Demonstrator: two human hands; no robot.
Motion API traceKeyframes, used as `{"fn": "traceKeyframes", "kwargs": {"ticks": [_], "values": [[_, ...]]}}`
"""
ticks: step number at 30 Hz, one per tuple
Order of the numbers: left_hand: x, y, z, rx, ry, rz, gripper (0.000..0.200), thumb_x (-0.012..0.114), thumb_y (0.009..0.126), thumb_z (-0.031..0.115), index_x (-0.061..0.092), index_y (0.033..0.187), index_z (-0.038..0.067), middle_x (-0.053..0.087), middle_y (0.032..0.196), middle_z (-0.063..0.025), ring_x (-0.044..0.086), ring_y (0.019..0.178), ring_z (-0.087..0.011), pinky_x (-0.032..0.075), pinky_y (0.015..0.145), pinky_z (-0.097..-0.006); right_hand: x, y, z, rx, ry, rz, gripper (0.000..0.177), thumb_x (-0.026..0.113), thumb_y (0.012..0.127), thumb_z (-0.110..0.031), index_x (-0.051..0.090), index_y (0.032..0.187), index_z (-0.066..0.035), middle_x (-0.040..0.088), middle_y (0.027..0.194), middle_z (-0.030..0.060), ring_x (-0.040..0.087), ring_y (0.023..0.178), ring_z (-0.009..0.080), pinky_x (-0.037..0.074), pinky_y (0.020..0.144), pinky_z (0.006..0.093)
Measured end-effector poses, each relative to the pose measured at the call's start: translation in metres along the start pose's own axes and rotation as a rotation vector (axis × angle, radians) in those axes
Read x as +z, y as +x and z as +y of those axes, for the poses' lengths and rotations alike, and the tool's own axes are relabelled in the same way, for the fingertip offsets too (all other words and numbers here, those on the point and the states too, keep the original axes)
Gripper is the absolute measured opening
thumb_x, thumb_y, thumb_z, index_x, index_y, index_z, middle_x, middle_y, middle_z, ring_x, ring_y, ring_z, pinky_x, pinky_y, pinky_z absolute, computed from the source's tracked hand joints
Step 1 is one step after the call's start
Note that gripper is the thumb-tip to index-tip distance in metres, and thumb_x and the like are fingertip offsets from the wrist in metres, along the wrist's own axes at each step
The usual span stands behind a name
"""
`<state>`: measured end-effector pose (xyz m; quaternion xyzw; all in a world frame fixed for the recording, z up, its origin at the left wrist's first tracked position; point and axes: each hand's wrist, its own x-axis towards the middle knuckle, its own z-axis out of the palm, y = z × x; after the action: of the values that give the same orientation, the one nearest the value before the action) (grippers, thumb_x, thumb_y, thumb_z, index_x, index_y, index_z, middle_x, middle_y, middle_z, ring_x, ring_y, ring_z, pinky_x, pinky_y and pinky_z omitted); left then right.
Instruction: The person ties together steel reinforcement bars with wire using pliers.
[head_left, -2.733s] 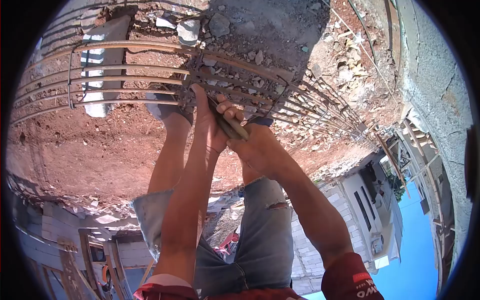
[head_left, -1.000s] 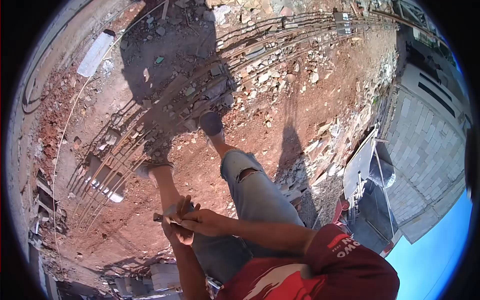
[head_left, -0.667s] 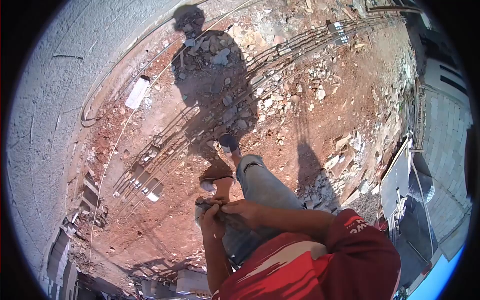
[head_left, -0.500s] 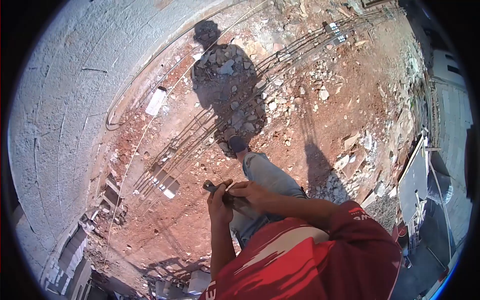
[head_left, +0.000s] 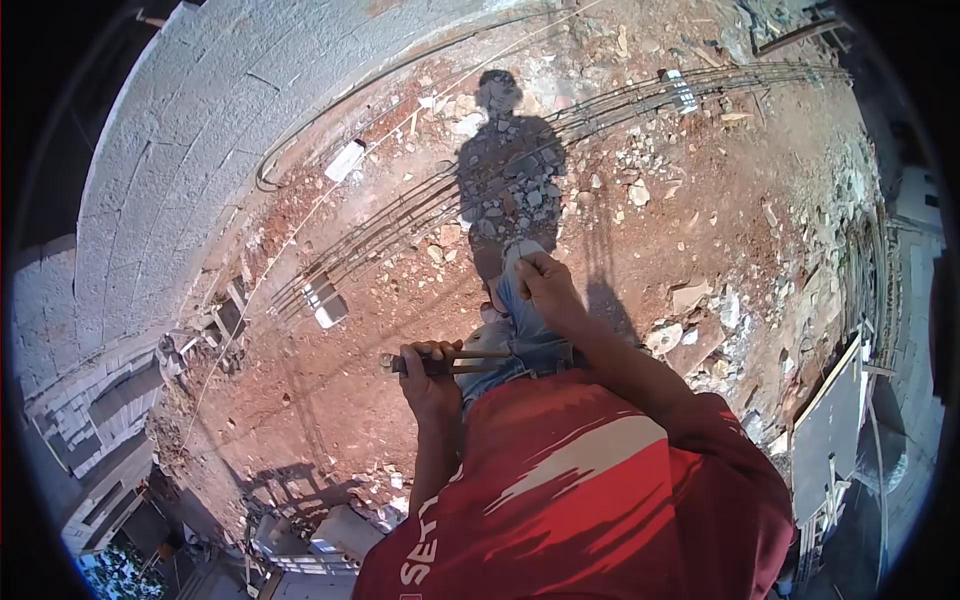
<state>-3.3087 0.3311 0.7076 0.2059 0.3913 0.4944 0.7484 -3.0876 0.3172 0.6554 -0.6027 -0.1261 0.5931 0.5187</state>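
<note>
My left hand (head_left: 430, 385) is wrapped around a pair of pincers (head_left: 484, 354) in front of my waist. The dark head of the tool pokes out on the left, while its two long handles point right across my jeans. Higher up and to the right, my right hand (head_left: 548, 288) is closed with its fingers curled in, in front of my leg (head_left: 521, 312). Whatever it may hold is too small or hidden to make out. The two hands are apart.
Long steel bars (head_left: 420, 208) run diagonally over the reddish, stony ground, with a white-and-grey block (head_left: 324, 300) beneath them. A pale string (head_left: 293, 238) stretches alongside. A rough grey wall (head_left: 200, 165) is at left; a dark board (head_left: 826, 420) leans at right.
My right hand has left the pincers and moved up and right, now closed. The pincers have turned so their handles point right, still in my left hand. My view has shifted.
</note>
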Motion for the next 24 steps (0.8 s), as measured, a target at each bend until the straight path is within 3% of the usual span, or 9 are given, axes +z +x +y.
{"fn": "traceKeyframes", "kwargs": {"ticks": [2,4,7,10,13,15,18,21,24], "values": [[0.011,-0.007,-0.010,-0.114,0.118,0.090,0.022,0.056,0.096,0.022,0.060,0.103,0.002,0.058,0.076,-0.0047,0.056,0.067,-0.0178,0.050,0.073,-0.0378,-0.033,-0.022,-0.015,-0.077,-0.277,-0.015,0.017,0.053,0.094,-0.016,0.061,0.089,-0.001,0.065,0.073,0.0074,0.064,0.069,0.0176,0.048,0.060,0.0308],[0.030,-0.008,-0.022,-0.204,0.269,0.054,0.028,0.056,0.096,0.020,0.056,0.112,-0.002,0.057,0.077,-0.0049,0.056,0.068,-0.0172,0.049,0.071,-0.0359,-0.051,-0.047,-0.017,-0.348,-0.730,-0.285,0.016,0.057,0.092,-0.018,0.063,0.092,-0.003,0.066,0.078,0.0116,0.064,0.068,0.0232,0.048,0.062,0.0347],[0.077,0.003,-0.039,-0.436,0.601,-0.022,0.052,0.064,0.087,0.011,0.043,0.130,-0.011,0.056,0.070,-0.0054,0.058,0.069,-0.0144,0.049,0.065,-0.0301,-0.065,-0.062,-0.003,-0.465,-0.730,-0.305,0.016,0.059,0.091,-0.019,0.064,0.097,-0.005,0.065,0.080,0.0142,0.063,0.070,0.0270,0.048,0.064,0.0373],[0.114,0.015,-0.072,-0.471,0.718,-0.108,0.051,0.068,0.085,0.011,0.048,0.124,-0.013,0.058,0.076,-0.0069,0.059,0.072,-0.0143,0.050,0.064,-0.0291,-0.087,-0.070,-0.013,-0.366,-0.610,-0.161,0.016,0.060,0.091,-0.018,0.064,0.098,-0.004,0.066,0.080,0.0137,0.064,0.071,0.0254,0.049,0.065,0.0356],[0.134,0.025,-0.115,-0.219,1.134,-0.148,0.040,0.071,0.083,0.013,0.058,0.114,-0.009,0.061,0.086,-0.0098,0.060,0.077,-0.0149,0.050,0.064,-0.0281,-0.131,-0.069,-0.038,-0.128,-0.490,-0.162,0.015,0.060,0.090,-0.015,0.064,0.098,-0.003,0.067,0.082,0.0136,0.065,0.074,0.0231,0.049,0.066,0.0333],[0.153,0.034,-0.143,-0.008,1.374,-0.295,0.026,0.072,0.082,0.018,0.068,0.098,-0.002,0.061,0.085,-0.0109,0.060,0.076,-0.0188,0.048,0.067,-0.0318,-0.169,-0.058,-0.040,-0.189,-0.468,-0.151,0.015,0.061,0.090,-0.014,0.065,0.098,-0.003,0.067,0.083,0.0133,0.065,0.074,0.0219,0.049,0.066,0.0325],[0.177,0.054,-0.168,-0.176,1.354,-0.592,0.023,0.070,0.083,0.017,0.067,0.095,-0.002,0.062,0.088,-0.0133,0.061,0.081,-0.0223,0.047,0.069,-0.0341,-0.225,-0.038,-0.044,-0.208,-0.406,-0.137,0.015,0.061,0.090,-0.013,0.066,0.098,-0.002,0.067,0.082,0.0129,0.065,0.074,0.0202,0.049,0.066,0.0320],[0.226,0.063,-0.184,-0.477,1.373,-0.520,0.023,0.069,0.085,0.018,0.066,0.093,-0.004,0.064,0.092,-0.0135,0.062,0.083,-0.0241,0.048,0.071,-0.0355,-0.266,-0.026,-0.054,-0.143,-0.372,-0.135,0.014,0.061,0.089,-0.014,0.067,0.097,-0.003,0.068,0.083,0.0118,0.065,0.075,0.0215,0.050,0.066,0.0332],[0.236,0.081,-0.202,-0.373,1.410,-0.600,0.017,0.069,0.083,0.016,0.067,0.091,0.000,0.063,0.091,-0.0124,0.062,0.081,-0.0246,0.048,0.071,-0.0356,-0.291,-0.012,-0.081,-0.150,-0.559,-0.144,0.013,0.062,0.087,-0.017,0.068,0.095,-0.007,0.069,0.085,0.0098,0.066,0.079,0.0252,0.050,0.068,0.0356]]}}
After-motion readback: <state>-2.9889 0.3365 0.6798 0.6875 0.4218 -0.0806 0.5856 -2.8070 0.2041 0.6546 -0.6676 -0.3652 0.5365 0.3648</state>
